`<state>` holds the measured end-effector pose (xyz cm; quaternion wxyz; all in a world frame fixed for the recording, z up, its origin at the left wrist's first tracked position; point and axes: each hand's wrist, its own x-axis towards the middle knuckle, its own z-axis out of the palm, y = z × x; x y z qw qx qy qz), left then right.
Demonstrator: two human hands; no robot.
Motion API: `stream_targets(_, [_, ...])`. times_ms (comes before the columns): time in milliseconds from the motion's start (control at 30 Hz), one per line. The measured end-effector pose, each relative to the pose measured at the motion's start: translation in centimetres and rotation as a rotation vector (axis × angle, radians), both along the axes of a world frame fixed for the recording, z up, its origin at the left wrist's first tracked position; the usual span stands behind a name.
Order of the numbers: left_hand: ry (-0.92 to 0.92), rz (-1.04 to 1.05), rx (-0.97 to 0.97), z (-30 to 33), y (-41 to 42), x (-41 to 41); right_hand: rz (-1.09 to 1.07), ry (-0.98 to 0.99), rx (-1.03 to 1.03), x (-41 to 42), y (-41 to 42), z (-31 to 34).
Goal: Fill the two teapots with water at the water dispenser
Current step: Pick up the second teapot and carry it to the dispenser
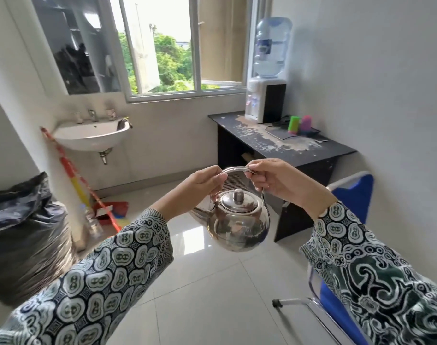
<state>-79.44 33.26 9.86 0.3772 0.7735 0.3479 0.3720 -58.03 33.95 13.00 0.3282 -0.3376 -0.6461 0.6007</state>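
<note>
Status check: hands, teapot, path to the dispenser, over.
Left hand and right hand both grip the handle of one steel teapot, lid on, held mid-air. Water dispenser ahead on the desk. Open floor between; blue chair at right.

I see both hands holding one shiny round steel teapot (238,221) in mid-air by its arched wire handle: left hand (202,181) pinching the handle's left end, right hand (274,179) curled round its right end, lid on. Beyond the teapot, the white water dispenser with blue bottle (267,95) stands on the worn black counter (312,143). A white wall sink (93,135) hangs left of the dispenser.
</note>
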Motion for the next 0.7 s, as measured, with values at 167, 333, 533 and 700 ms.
stream_targets(167, [0.018, 0.049, -0.008, 0.0, 10.0, -3.8, 0.088, 0.017, -0.047, -3.6, 11.0, 0.3])
stream_targets(333, [0.035, 0.072, 0.006, 0.6, 20.0, -6.4, 0.133, -0.006, -0.043, -5.9, 21.3, 1.3])
stream_targets(533, [-0.007, 0.104, 0.012, 1.3, 31.2, -8.2, 0.105, 0.008, -0.037, -8.4, 32.4, 1.6])
stream_targets(700, [0.016, 0.097, 0.024, 0.7, 41.8, -9.6, 0.059, -0.01, -0.019, -9.9, 42.5, 0.8])
